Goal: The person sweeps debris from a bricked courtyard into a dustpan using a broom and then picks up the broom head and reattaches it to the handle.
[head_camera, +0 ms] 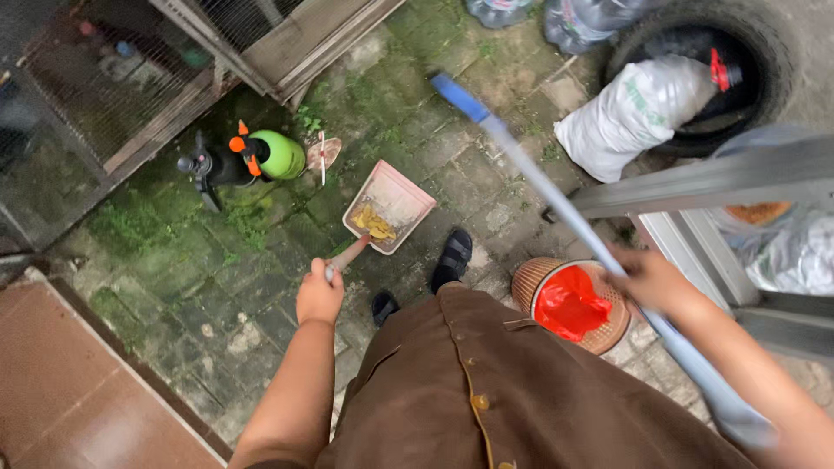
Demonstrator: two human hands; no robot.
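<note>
My left hand [319,295] grips the handle of a pink dustpan [391,205] that rests on the mossy stone paving and holds some yellow leaves. My right hand [651,280] is wrapped around a long pale blue pole [539,178] with a darker blue tip, which slants from upper left down past my right side. Just below that hand stands a woven basket lined with a red bag [569,304]. My feet in black sandals [453,257] stand between the dustpan and the basket.
A green and black pump sprayer [248,159] lies on the paving at left, beside a wire-mesh cage [130,78]. A white sack [630,113] lies in a black tyre [764,52] at upper right. A grey metal frame [721,182] stands at right. Red tiles [69,391] border the lower left.
</note>
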